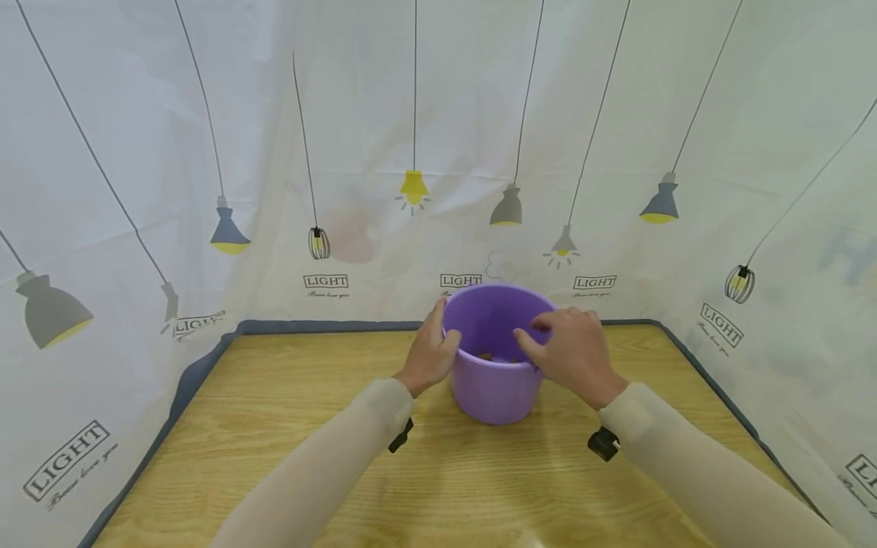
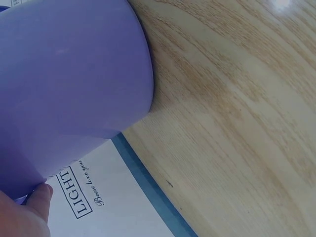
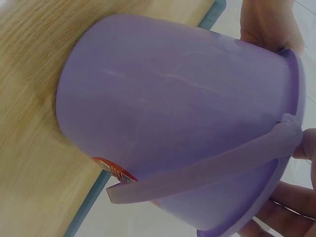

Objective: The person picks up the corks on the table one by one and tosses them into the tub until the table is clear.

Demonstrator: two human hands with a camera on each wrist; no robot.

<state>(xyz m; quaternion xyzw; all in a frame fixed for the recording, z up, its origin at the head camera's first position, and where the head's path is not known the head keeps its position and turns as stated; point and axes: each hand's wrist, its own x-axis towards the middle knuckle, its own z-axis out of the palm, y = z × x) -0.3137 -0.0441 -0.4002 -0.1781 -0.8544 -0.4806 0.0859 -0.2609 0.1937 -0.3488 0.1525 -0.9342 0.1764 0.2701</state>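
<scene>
A purple bucket (image 1: pixel 496 392) stands upright on the wooden table in front of me. My left hand (image 1: pixel 430 354) holds its left rim, thumb over the edge and fingers along the outer wall. On the other side, my right hand (image 1: pixel 572 350) lies over the right rim, thumb and fingers reaching above the opening with a visible gap between them. From the right wrist, the bucket's purple handle (image 3: pixel 197 180) hangs down along the outer wall, near a red label (image 3: pixel 113 169). Small brown pieces (image 1: pixel 485 356) show at the bottom inside; their kind cannot be made out.
The wood-grain table (image 1: pixel 308 426) extends around the bucket. A white sheet (image 1: pixel 370 99) printed with lamps and the word LIGHT rises behind and at both sides, with a dark blue border (image 1: pixel 329 326) along the table edges.
</scene>
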